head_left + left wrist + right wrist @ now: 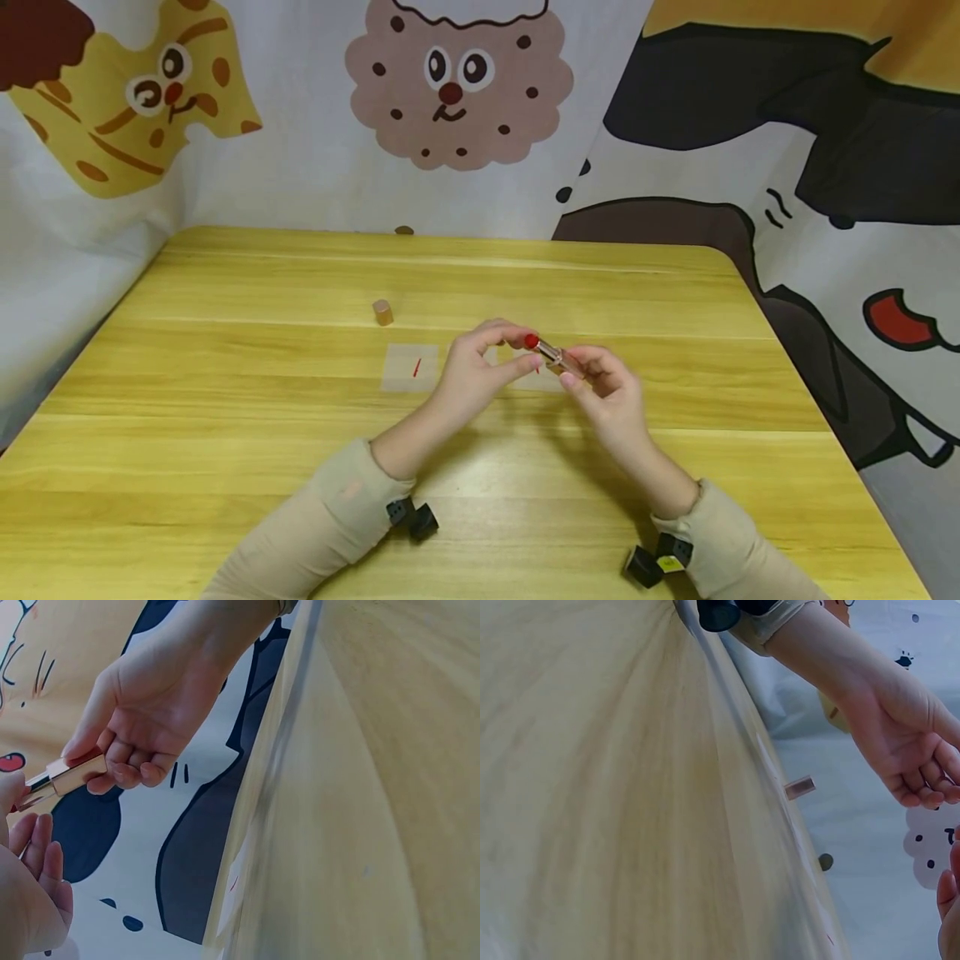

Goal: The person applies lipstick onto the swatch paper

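A lipstick (572, 364) with a red tip, silver inner tube and gold-toned base is held tilted above the table. My right hand (617, 398) grips its base between thumb and fingers, also plain in the left wrist view. At the red end, the thumb and forefinger of my left hand (480, 362) close in from either side, pinching around the tube's tip. Below the hands lie small pale paper pieces, one (401, 382) with a red stroke at the left, another (534, 382) partly hidden. The lipstick's cap (382, 313) stands on the table beyond the left paper.
The wooden table (225, 375) has rounded far corners. Behind it hangs a white cloth (292, 150) printed with cartoon figures. A small black device (412, 518) sits on the left sleeve cuff, and another (658, 560) on the right.
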Demonstrator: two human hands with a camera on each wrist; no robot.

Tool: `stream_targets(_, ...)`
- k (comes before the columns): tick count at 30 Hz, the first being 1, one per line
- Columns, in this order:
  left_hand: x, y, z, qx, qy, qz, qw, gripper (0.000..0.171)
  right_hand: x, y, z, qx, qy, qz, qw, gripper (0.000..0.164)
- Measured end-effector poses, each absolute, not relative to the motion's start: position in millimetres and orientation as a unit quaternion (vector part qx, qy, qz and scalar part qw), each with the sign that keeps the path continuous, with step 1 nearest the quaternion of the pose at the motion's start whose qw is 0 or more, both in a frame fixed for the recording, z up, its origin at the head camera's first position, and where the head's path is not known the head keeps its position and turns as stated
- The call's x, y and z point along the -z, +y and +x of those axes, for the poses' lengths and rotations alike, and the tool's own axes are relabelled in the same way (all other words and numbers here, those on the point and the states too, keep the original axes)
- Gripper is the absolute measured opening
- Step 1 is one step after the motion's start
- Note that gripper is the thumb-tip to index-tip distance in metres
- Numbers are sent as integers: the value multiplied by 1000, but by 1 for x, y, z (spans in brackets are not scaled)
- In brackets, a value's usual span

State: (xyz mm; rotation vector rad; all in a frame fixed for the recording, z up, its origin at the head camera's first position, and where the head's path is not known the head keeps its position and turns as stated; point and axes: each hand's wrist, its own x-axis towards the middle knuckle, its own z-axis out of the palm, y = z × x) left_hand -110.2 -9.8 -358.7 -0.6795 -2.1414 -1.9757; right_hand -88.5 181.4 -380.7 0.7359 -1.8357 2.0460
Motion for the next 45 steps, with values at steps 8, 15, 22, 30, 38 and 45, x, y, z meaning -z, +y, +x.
stream_targets(8,360,-7,-109,668,-707,-218,82,15,385,180,-88,-702,-648,255,149,25)
stream_targets(15,361,-6,-107,671,-703,-220,88,14,389,178,-87,-693,-655,266,142,22)
stream_targets(22,360,-5,-106,672,-695,-237,94,11,390,177,-85,-679,-668,271,135,20)
stream_targets(30,361,-5,-106,667,-692,-253,104,10,390,177,-84,-673,-672,283,124,18)
stream_targets(38,362,-6,-108,663,-690,-270,109,8,393,177,-84,-681,-658,305,99,18)
stream_targets(45,365,-6,-109,662,-690,-272,106,9,393,177,-84,-676,-664,302,103,17)
